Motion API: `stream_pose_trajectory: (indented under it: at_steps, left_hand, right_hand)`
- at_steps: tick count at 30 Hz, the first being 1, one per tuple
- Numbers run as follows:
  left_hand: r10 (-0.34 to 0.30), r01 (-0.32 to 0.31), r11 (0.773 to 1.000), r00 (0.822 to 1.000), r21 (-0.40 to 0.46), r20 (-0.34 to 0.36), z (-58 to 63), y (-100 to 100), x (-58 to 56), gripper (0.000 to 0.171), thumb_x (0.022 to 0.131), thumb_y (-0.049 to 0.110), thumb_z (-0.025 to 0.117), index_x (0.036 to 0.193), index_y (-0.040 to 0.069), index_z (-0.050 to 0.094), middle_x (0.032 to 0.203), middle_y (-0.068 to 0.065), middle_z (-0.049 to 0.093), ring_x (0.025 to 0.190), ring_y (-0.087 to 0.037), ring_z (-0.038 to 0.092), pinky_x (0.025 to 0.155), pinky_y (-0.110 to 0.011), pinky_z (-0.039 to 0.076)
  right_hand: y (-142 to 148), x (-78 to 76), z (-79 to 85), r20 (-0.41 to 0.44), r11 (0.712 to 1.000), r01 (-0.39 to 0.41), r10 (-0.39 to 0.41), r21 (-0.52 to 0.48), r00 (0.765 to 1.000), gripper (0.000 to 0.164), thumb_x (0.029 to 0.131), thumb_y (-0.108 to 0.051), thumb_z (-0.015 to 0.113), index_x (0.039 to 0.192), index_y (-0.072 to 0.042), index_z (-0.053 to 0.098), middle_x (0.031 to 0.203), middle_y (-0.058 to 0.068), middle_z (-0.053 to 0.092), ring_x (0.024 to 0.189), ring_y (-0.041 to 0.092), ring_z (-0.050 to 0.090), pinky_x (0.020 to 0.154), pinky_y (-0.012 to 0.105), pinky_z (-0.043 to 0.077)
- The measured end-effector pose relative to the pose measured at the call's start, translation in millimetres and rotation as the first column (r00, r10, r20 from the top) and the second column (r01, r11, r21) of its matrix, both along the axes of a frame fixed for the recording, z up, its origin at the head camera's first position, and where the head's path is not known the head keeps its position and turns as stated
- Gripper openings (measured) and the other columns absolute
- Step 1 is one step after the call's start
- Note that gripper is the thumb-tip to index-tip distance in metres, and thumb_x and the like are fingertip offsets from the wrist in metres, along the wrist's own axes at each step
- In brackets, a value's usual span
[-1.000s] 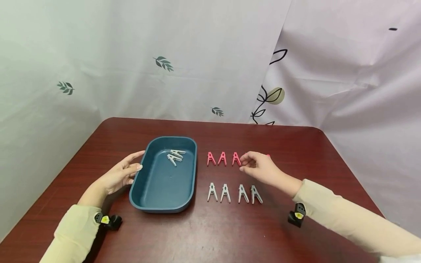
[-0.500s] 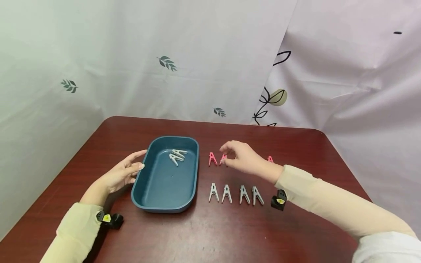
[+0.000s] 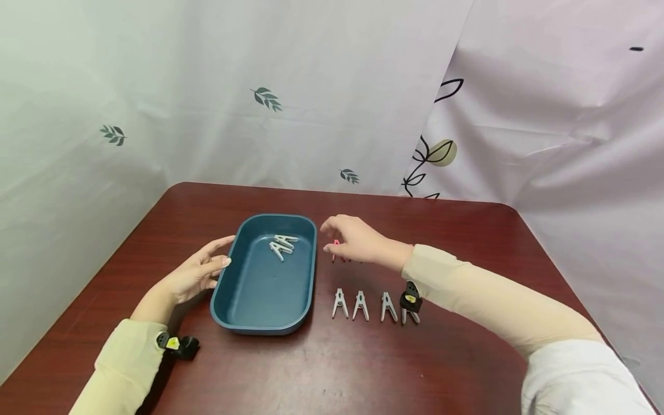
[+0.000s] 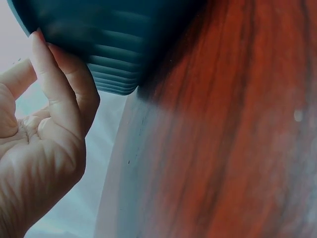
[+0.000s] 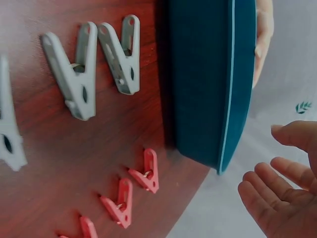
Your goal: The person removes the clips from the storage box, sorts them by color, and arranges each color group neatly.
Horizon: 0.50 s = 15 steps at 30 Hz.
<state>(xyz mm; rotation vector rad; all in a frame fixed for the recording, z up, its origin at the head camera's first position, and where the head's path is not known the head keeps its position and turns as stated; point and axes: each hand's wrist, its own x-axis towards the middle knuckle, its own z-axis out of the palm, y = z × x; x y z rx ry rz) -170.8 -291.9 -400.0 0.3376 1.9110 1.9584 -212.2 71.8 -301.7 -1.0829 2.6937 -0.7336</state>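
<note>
My left hand (image 3: pixel 194 276) rests against the left side of a dark blue plastic tray (image 3: pixel 264 330), thumb and fingertips right at the rim. In the left wrist view, its fingers (image 4: pixel 59 94) reach the tray's ribbed outer wall. Two pale clothespins (image 3: pixel 280 250) lie inside the tray. My right hand (image 3: pixel 355 239) hovers beside the tray's right rim, thumb and fingers apart with nothing between them. It partly covers the row of red clothespins (image 3: pixel 336 243). From the right wrist, several red clothespins (image 5: pixel 120 203) show on the table.
A row of several grey clothespins (image 3: pixel 360 305) lies nearer me on the dark red wooden table (image 3: pixel 332 369), right of the tray. The right wrist camera (image 3: pixel 411 297) overlaps the last one. A pale patterned curtain (image 3: pixel 311 115) hangs behind the table.
My right hand has moved left over the red clothespins, from the middle of their row to beside the tray's right rim. My left hand stays at the tray, whose two clothespins lie as before.
</note>
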Motion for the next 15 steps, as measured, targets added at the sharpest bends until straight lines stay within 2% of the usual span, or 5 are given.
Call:
stream_pose_trajectory:
  at_steps: [6, 15]
  left_hand:
    - [0.005, -0.005, 1.0, 1.0, 0.006, 0.008, 0.6, 2, 0.5, 0.054, 0.101, 0.008, 0.044, 0.148, 0.018, 0.02, 0.102, 0.002, 0.067, 0.088, -0.011, 0.068, 0.065, -0.028, 0.058]
    - [0.013, -0.013, 1.0, 1.0, -0.005, 0.012, 0.0, 1, 0.1, 0.056, 0.1, 0.008, 0.045, 0.149, 0.018, 0.018, 0.1, 0.004, 0.067, 0.086, -0.009, 0.068, 0.062, -0.024, 0.057]
  right_hand:
    - [-15, -8.5, 0.5, 0.002, 0.999, -0.022, 0.022, 0.039, 1.0, 0.04, 0.089, -0.018, 0.065, 0.124, -0.003, 0.055, 0.123, 0.014, 0.058, 0.112, 0.025, 0.056, 0.095, 0.038, 0.047]
    - [-40, -22.0, -1.7, 0.004, 0.997, -0.043, 0.043, 0.057, 0.999, 0.043, 0.089, -0.019, 0.066, 0.128, -0.004, 0.053, 0.121, 0.014, 0.057, 0.11, 0.025, 0.056, 0.093, 0.036, 0.048]
